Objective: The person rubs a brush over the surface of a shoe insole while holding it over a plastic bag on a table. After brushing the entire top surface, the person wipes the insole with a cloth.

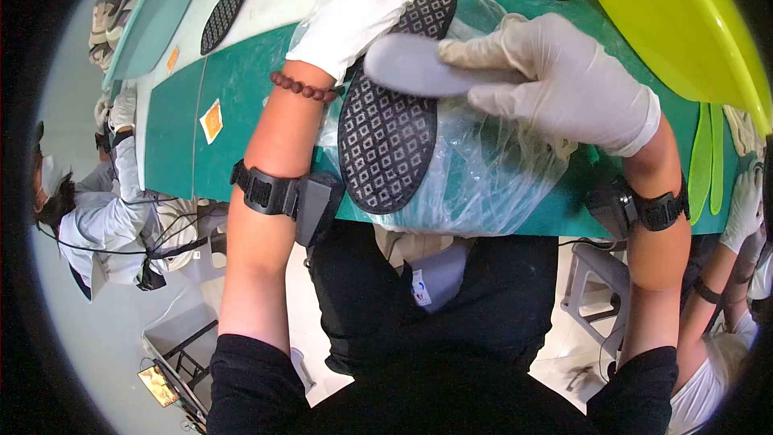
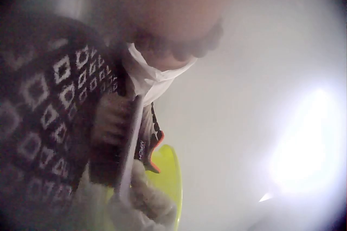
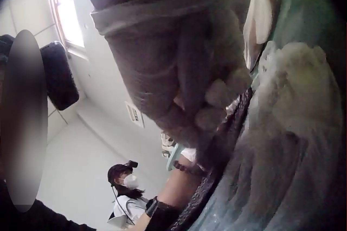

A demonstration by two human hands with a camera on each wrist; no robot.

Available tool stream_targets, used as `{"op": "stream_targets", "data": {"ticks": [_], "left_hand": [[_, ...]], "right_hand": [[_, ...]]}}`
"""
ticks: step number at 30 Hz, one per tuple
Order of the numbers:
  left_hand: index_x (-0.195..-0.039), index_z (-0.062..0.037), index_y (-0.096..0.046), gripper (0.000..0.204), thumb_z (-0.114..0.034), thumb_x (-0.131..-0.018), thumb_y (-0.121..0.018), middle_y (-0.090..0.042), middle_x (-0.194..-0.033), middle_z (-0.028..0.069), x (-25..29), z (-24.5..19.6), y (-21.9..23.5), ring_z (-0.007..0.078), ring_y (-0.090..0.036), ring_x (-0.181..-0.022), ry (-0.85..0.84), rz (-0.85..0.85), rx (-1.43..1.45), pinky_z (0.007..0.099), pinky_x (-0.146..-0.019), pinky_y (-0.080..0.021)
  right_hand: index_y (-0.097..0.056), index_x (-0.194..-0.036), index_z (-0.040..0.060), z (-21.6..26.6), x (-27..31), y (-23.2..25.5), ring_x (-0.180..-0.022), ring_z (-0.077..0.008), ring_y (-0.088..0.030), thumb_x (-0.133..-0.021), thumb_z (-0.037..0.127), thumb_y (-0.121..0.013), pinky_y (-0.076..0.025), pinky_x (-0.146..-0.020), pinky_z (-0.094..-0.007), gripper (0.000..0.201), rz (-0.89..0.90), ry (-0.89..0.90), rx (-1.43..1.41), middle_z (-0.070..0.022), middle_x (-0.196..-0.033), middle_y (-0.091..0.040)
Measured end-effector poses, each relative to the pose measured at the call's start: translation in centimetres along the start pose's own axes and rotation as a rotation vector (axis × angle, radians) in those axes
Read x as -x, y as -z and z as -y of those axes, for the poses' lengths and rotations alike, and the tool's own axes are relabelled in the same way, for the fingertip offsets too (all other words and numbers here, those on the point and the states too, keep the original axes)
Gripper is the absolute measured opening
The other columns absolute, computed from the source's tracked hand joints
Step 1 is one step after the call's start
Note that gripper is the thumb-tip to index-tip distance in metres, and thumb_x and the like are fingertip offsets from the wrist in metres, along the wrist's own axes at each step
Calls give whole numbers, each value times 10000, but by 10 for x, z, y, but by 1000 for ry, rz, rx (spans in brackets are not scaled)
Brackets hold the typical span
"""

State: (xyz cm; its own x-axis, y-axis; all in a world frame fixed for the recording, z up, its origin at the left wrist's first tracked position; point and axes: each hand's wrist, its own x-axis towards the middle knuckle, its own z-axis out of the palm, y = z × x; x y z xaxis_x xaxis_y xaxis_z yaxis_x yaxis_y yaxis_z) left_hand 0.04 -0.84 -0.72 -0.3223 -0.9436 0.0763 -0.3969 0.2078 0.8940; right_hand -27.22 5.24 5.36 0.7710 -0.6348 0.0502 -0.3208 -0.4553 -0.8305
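A black sole (image 1: 386, 153) with a pattern of pale diamonds lies tilted on clear plastic (image 1: 491, 185) in the head view. My gloved left hand (image 1: 358, 16) grips its upper part, fingers over the edge. The gloved right hand (image 1: 564, 80) pinches a grey oval pad (image 1: 415, 64) between thumb and fingers, over the middle of the sole. Whether pad and sole touch is unclear. In the left wrist view the pad (image 2: 130, 150) shows edge-on beside the patterned sole (image 2: 49, 112). The right wrist view shows the right hand (image 3: 168, 68) dark and close.
A yellow-green tub (image 1: 684, 24) stands at the upper right, with green strips (image 1: 707, 157) below it. Another patterned sole (image 1: 232, 4) lies at the upper left near a pale blue tray (image 1: 153, 20). An orange-and-white label (image 1: 212, 122) is on the green table (image 1: 173, 153). People sit on both sides.
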Motion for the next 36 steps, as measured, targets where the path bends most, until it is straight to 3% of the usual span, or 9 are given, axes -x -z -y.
{"op": "stream_targets", "data": {"ticks": [5, 9, 15, 19, 25, 26, 30, 33, 36], "left_hand": [[-1211, -31, -682, 315, -312, -1078, -636, -680, -1051, -36, 5, -11, 0, 48, -582, -968, -25, -48, -223, 242, -908, -496], [-1208, -42, -686, 319, -328, -1075, -640, -687, -1050, -31, 1, 0, 2, 57, -589, -973, -40, -36, -117, 252, -910, -494], [-1227, -39, -683, 347, -345, -1066, -652, -698, -1064, -22, 5, -6, 3, 64, -598, -984, -40, -26, -153, 254, -923, -498], [-1236, -36, -681, 347, -335, -1062, -660, -699, -1068, -22, 4, -6, 0, 61, -600, -989, -36, -33, -89, 247, -925, -499], [-1234, -41, -682, 332, -323, -1058, -666, -700, -1068, -21, 1, 5, 3, 54, -603, -983, -33, -39, -26, 246, -911, -506], [-1234, -41, -682, 328, -318, -1059, -666, -700, -1069, -23, 2, 3, 2, 53, -604, -982, -47, -46, -54, 245, -908, -508], [-1233, -40, -682, 315, -306, -1065, -658, -699, -1072, -26, 3, 1, 4, 54, -605, -977, -13, -27, -77, 247, -903, -509], [-1231, -39, -681, 317, -310, -1068, -652, -700, -1072, -23, 2, 4, 3, 57, -605, -977, -36, -36, -73, 251, -903, -508], [-1230, -38, -680, 320, -314, -1071, -646, -698, -1070, -22, -1, 7, 2, 61, -602, -975, -37, -16, -23, 255, -904, -507]], "right_hand": [[-694, -1308, -18, -6, 3, -1, -1058, -214, -750, -873, 87, -755, -560, -961, -317, 451, 144, 51, -120, -212, -1186, -760], [-706, -1309, -1, 1, -1, -1, -1046, -211, -750, -870, 70, -776, -562, -953, -310, 449, 39, -29, -81, -176, -1169, -776], [-691, -1348, 27, -4, 6, -5, -1132, -223, -723, -883, 120, -780, -538, -1010, -329, 482, 208, 76, -106, -175, -1253, -745], [-684, -1353, 29, -4, 6, -8, -1159, -241, -717, -912, 124, -726, -528, -1034, -327, 453, 77, 69, 124, -178, -1271, -735], [-690, -1336, 29, -10, -7, -12, -1125, -239, -735, -908, 71, -645, -535, -1025, -333, 433, -136, 96, -16, -184, -1225, -752], [-678, -1345, 10, -2, 0, -1, -1135, -238, -732, -893, 48, -625, -531, -1034, -320, 457, 19, 0, 48, -192, -1243, -746], [-684, -1338, 8, -7, 2, -5, -1134, -230, -732, -885, 55, -625, -523, -1043, -308, 459, 198, 61, -132, -207, -1236, -744], [-693, -1325, 6, -7, -3, -9, -1134, -220, -733, -886, 74, -639, -529, -1033, -309, 447, -50, 31, -37, -211, -1238, -741], [-713, -1295, 13, -7, -1, -10, -1105, -226, -745, -880, 69, -638, -539, -1020, -314, 426, 38, 60, -48, -208, -1202, -754]]}}
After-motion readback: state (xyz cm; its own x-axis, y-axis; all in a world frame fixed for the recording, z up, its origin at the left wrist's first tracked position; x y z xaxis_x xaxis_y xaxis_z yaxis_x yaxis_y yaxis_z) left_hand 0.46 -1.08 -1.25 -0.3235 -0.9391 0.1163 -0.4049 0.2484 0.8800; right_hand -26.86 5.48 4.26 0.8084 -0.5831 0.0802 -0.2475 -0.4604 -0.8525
